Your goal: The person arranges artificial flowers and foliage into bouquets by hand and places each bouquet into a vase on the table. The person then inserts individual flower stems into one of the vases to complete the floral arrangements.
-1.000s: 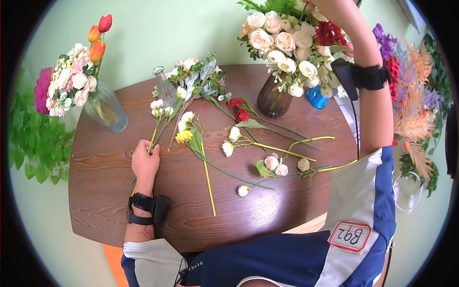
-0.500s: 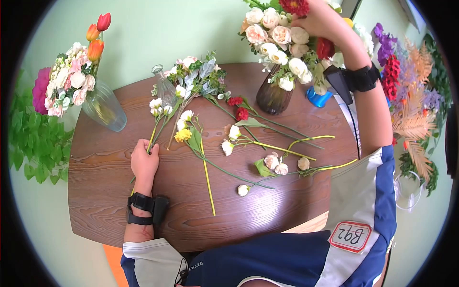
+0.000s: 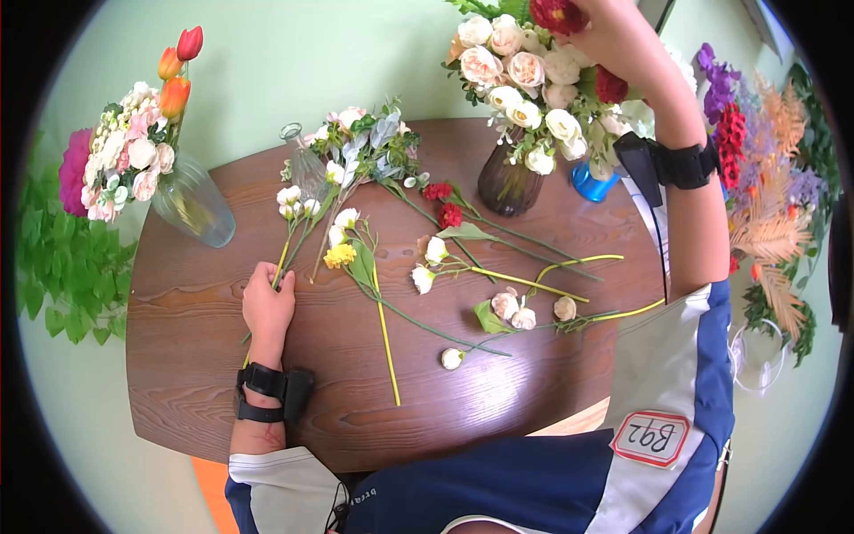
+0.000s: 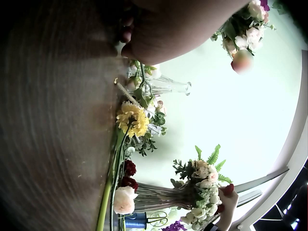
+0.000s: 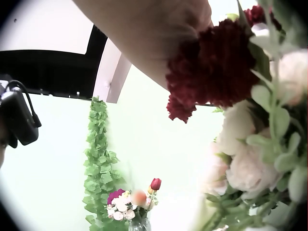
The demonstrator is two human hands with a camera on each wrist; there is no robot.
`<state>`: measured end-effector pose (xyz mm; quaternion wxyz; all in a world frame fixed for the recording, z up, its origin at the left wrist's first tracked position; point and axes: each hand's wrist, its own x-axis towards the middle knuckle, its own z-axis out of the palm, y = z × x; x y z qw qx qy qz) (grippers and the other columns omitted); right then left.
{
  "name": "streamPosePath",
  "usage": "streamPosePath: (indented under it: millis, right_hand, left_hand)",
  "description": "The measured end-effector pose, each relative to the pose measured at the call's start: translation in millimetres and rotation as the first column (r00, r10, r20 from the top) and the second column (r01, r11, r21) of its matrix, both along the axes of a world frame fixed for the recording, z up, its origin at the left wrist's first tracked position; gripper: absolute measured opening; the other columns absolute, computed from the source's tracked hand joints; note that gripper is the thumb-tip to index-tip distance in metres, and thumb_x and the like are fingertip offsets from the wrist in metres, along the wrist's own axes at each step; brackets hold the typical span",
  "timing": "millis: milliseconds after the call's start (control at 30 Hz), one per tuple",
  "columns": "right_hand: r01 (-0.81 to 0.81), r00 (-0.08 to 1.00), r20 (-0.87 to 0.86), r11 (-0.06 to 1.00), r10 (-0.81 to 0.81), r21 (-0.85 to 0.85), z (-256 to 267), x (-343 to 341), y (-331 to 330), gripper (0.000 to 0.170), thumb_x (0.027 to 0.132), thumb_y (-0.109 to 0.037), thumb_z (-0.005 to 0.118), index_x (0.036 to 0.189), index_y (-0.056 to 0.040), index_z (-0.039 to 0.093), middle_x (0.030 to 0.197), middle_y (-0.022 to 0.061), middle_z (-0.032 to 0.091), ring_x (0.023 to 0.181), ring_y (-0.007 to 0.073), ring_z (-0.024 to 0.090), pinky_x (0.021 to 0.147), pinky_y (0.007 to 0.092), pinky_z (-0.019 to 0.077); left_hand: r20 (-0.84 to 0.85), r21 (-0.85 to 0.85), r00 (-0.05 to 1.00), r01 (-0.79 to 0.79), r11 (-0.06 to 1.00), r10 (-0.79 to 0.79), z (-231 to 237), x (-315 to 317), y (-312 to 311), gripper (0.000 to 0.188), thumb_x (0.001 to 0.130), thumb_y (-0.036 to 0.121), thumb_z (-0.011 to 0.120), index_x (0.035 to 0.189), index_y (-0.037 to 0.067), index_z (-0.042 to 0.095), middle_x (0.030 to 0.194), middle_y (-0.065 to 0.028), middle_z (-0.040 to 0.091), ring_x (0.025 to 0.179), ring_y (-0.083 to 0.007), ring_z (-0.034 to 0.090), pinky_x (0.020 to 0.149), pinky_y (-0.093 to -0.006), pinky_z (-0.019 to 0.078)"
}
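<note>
On the left of the table, the left hand [image 3: 269, 300] grips the stems of a white flower spray [image 3: 290, 201]; in the left wrist view that hand [image 4: 168, 31] fills the top. High at the right, the right hand [image 3: 623, 44] holds a red flower [image 3: 559, 14] above the cream and white bouquet [image 3: 525, 69], which stands in a dark ribbed vase [image 3: 509, 182]. Its fingertips are partly hidden by the petals. The right wrist view has the red flower [image 5: 211, 67] close beside the hand [image 5: 154, 36] and pale roses [image 5: 248, 168] below it.
Loose stems with yellow [image 3: 340, 255], red [image 3: 450, 214] and pale pink flowers [image 3: 505, 305] lie across the table [image 3: 338, 418]. A glass vase of tulips [image 3: 200, 209], a clear bottle vase [image 3: 307, 165] and a blue object [image 3: 592, 184] stand around the back.
The right hand has come down from the top edge toward the bouquet, then shifted slightly right; a red flower now shows at its fingers. The left hand has stayed on its stems.
</note>
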<state>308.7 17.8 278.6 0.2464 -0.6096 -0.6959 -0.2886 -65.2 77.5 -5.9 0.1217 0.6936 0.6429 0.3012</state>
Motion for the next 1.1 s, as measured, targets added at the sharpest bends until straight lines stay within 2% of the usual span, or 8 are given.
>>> streamPosePath:
  millis: [533,600,733,833,867,900,967,1100]
  right_hand:
    - [0.368,0.907,0.284,0.913,-0.310,-0.178,-9,9,3,0.017,0.061,-0.005,0.057,0.073,0.0044,0.063,0.069,0.0212,0.060,0.071,0.0371,0.058,0.068,0.0400,0.0477]
    - [0.045,0.978,0.199,0.997,-0.057,0.063,-8,-14,-20,0.023,0.060,0.002,0.053,0.081,0.0045,0.063,0.076,0.0200,0.061,0.076,0.0351,0.059,0.070,0.0376,0.0481]
    - [-0.074,0.990,-0.105,0.984,0.091,0.161,7,-7,-31,0.027,0.064,0.005,0.050,0.086,0.0020,0.064,0.083,0.0178,0.063,0.082,0.0287,0.061,0.073,0.0346,0.0480]
    - [-0.143,0.987,0.005,0.883,0.158,0.447,-17,47,-32,0.011,0.079,0.005,0.052,0.077,-0.0026,0.059,0.068,0.0048,0.060,0.054,0.0054,0.048,0.048,0.0214,0.0369]
    - [-0.152,0.965,-0.125,0.880,0.231,0.451,-11,9,-47,0.026,0.068,0.004,0.049,0.088,-0.0008,0.065,0.093,0.0146,0.065,0.084,0.0245,0.062,0.074,0.0329,0.0483]
    - [-0.327,0.945,0.210,0.705,0.251,0.629,-32,11,-43,0.012,0.080,0.004,0.052,0.085,-0.0006,0.063,0.071,0.0056,0.062,0.061,0.0102,0.054,0.053,0.0232,0.0430]
    - [-0.360,0.926,0.139,0.709,0.351,0.607,-69,-8,-55,0.025,0.059,0.011,0.049,0.074,-0.0046,0.062,0.071,0.0053,0.060,0.062,0.0196,0.057,0.057,0.0291,0.0440]
    - [-0.516,0.856,0.023,0.849,0.517,0.109,-134,-61,-59,0.013,0.056,0.000,0.055,0.068,-0.0056,0.052,0.069,0.0069,0.052,0.059,0.0241,0.053,0.053,0.0344,0.0448]
  left_hand:
    - [-0.003,0.028,1.000,0.011,1.000,-0.011,-3,-1,1,0.019,0.076,0.021,0.065,0.078,0.007,0.053,0.066,-0.0080,0.059,0.066,-0.0294,0.058,0.059,-0.0393,0.0444]
    - [-0.002,0.033,1.000,0.021,0.999,-0.021,-1,0,1,0.018,0.076,0.021,0.065,0.078,0.007,0.053,0.066,-0.0079,0.059,0.066,-0.0294,0.058,0.059,-0.0392,0.0444]
    - [0.002,0.049,1.000,0.027,0.998,-0.028,-2,0,1,0.018,0.076,0.020,0.065,0.078,0.006,0.053,0.066,-0.0077,0.059,0.067,-0.0293,0.058,0.059,-0.0389,0.0444]
    - [0.015,0.044,0.999,0.030,0.999,-0.031,-2,0,0,0.018,0.076,0.020,0.065,0.079,0.006,0.054,0.066,-0.0076,0.059,0.067,-0.0293,0.058,0.059,-0.0388,0.0444]
    - [0.013,0.048,0.999,0.038,0.998,-0.038,-2,-1,1,0.018,0.076,0.020,0.065,0.079,0.006,0.054,0.066,-0.0076,0.059,0.067,-0.0293,0.058,0.059,-0.0388,0.0444]
    - [0.025,0.070,0.999,0.040,0.997,-0.042,-4,-1,1,0.020,0.076,0.020,0.065,0.079,0.005,0.054,0.065,-0.0084,0.057,0.063,-0.0276,0.057,0.059,-0.0366,0.0440]
    - [0.041,0.100,0.998,0.044,0.994,-0.048,-7,-2,3,0.021,0.075,0.020,0.066,0.078,0.004,0.053,0.063,-0.0091,0.055,0.060,-0.0258,0.055,0.058,-0.0345,0.0435]
    - [0.055,0.127,0.997,0.039,0.991,-0.046,-10,-3,6,0.019,0.077,0.018,0.065,0.077,0.002,0.055,0.062,-0.0068,0.055,0.057,-0.0190,0.053,0.058,-0.0311,0.0434]
